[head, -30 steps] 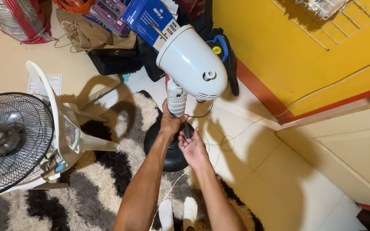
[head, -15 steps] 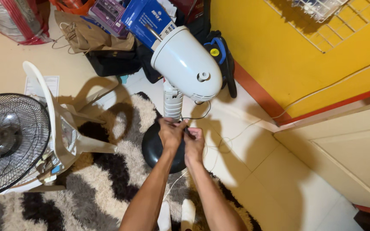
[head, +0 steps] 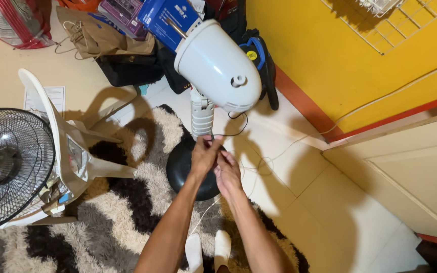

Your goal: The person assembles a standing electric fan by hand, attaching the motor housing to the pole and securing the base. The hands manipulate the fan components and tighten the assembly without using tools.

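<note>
A white stand fan with no grille stands in front of me: a rounded motor housing on a ribbed neck over a round black base. My left hand is closed around the pole just under the neck. My right hand presses against it from the right, fingers curled onto the same pole, fingertips partly hidden. A thin black cord loops from the neck toward the wall.
A black fan grille leans on a tipped white plastic chair at the left. A shaggy patterned rug lies under the base. Bags and boxes pile up behind; yellow wall and a cream door stand to the right.
My right hand rose from an open pose below the pole and closed in beside my left hand. My left hand slid slightly down the pole. The view drifted a little.
</note>
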